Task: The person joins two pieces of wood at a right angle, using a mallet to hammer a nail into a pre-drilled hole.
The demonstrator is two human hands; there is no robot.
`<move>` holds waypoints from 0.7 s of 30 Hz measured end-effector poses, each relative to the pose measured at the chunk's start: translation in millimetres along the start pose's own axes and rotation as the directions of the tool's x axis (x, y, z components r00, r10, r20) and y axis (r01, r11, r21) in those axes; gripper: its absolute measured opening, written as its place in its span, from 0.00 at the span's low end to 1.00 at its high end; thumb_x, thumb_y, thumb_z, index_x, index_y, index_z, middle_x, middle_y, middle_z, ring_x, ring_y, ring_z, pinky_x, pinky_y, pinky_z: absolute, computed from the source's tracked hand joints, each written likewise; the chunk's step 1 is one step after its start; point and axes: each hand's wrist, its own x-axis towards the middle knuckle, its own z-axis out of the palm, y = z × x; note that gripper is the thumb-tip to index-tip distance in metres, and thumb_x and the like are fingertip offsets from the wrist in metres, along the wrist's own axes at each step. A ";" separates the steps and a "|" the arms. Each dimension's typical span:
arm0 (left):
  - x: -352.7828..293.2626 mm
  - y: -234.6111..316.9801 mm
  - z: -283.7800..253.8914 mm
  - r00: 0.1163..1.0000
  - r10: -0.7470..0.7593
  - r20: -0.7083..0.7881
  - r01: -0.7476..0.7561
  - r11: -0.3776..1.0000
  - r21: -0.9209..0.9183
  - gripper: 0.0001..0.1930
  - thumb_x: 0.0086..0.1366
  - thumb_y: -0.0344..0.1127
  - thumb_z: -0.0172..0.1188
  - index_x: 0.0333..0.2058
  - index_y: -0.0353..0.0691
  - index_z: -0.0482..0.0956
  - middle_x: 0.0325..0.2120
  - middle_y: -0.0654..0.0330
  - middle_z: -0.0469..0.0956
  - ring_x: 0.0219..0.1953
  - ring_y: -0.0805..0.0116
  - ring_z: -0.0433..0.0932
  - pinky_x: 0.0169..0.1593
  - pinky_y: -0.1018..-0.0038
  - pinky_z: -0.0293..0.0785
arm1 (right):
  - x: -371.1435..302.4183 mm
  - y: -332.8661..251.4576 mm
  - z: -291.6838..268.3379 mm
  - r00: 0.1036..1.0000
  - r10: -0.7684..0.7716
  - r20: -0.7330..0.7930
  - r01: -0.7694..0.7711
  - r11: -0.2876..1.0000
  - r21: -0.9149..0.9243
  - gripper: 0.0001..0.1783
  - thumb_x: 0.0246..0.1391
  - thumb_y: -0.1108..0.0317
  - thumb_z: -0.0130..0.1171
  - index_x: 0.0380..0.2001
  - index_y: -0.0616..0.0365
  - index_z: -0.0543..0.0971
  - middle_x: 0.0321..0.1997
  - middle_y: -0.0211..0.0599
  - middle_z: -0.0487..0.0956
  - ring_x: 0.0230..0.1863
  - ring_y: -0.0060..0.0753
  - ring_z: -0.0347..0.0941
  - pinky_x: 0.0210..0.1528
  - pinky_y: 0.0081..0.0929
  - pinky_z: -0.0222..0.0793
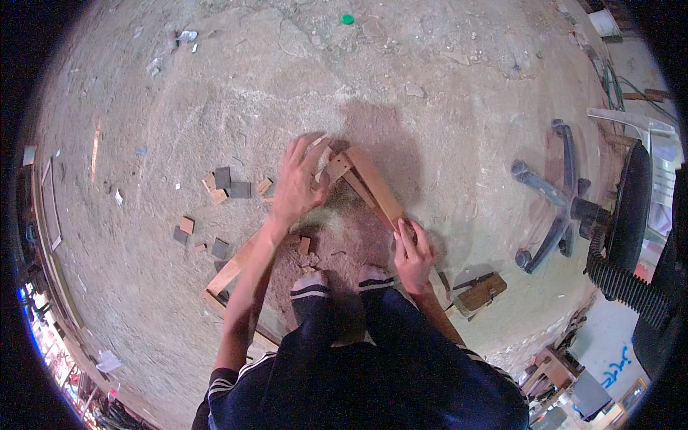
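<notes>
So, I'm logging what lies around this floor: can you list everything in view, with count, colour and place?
wooden strips: several, brown, centre
small blocks: about ten, brown and grey, mostly left of centre
flat block: one, brown and dark, lower right of the strips
lid: one, green, top centre
scraps: several, whitish, scattered
chair: one, black and grey, right
container: one, white, upper right
clutter: too crowded to count, mixed, side edges
floor: one, grey-brown, throughout
trousers: one pair, dark with white stripes, bottom
feet: two, colour unclear, lower centre
left hand: one, bare, at the strips' corner
right hand: one, bare, holding a strip's near end
</notes>
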 end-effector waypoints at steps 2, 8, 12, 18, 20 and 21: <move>7.3 3.3 -9.0 0.982 0.186 0.019 -0.187 0.967 0.175 0.29 0.55 0.36 0.67 0.57 0.39 0.76 0.62 0.53 0.70 0.68 0.47 0.63 0.68 0.54 0.61 | 3.2 1.2 -1.9 0.999 0.040 -0.035 -0.037 0.997 0.075 0.21 0.55 0.74 0.65 0.53 0.53 0.82 0.53 0.44 0.79 0.50 0.46 0.79 0.49 0.38 0.76; 5.9 -8.6 3.3 0.974 0.199 0.108 -0.212 0.969 0.124 0.25 0.57 0.37 0.68 0.54 0.38 0.79 0.58 0.53 0.74 0.67 0.47 0.64 0.67 0.56 0.64 | 4.9 6.6 0.6 0.999 -0.014 -0.030 0.015 1.000 0.025 0.21 0.55 0.73 0.66 0.54 0.54 0.81 0.53 0.44 0.79 0.50 0.47 0.78 0.49 0.37 0.75; 7.1 -6.9 0.7 0.969 0.234 0.079 -0.241 0.966 0.097 0.25 0.57 0.37 0.69 0.54 0.38 0.78 0.57 0.53 0.75 0.66 0.46 0.65 0.67 0.56 0.65 | 4.6 5.1 3.8 0.999 -0.028 -0.043 0.029 0.999 0.016 0.22 0.55 0.73 0.66 0.54 0.53 0.81 0.54 0.43 0.78 0.50 0.48 0.78 0.49 0.37 0.75; 3.4 -11.7 2.7 0.976 0.199 0.082 -0.204 0.977 0.054 0.24 0.56 0.35 0.68 0.52 0.36 0.79 0.57 0.51 0.74 0.64 0.45 0.67 0.66 0.55 0.67 | 0.6 5.9 5.4 0.999 -0.013 -0.045 0.014 0.999 0.035 0.21 0.55 0.71 0.67 0.54 0.51 0.82 0.54 0.42 0.78 0.50 0.48 0.78 0.48 0.37 0.76; 3.1 -18.1 4.2 0.977 0.210 0.038 -0.211 0.978 0.011 0.24 0.56 0.35 0.68 0.52 0.34 0.79 0.56 0.49 0.75 0.63 0.44 0.69 0.65 0.56 0.68 | -0.9 5.7 6.9 0.999 -0.032 -0.036 0.034 0.998 0.059 0.21 0.54 0.71 0.68 0.54 0.52 0.82 0.54 0.42 0.78 0.49 0.46 0.78 0.48 0.37 0.75; 2.8 -15.7 3.8 0.977 0.210 0.039 -0.211 0.977 0.010 0.24 0.56 0.35 0.68 0.52 0.34 0.79 0.56 0.49 0.75 0.63 0.44 0.69 0.65 0.56 0.68 | -1.3 5.7 7.6 0.999 -0.031 -0.036 0.033 0.998 0.059 0.21 0.54 0.71 0.68 0.54 0.52 0.82 0.54 0.42 0.78 0.49 0.46 0.78 0.48 0.37 0.75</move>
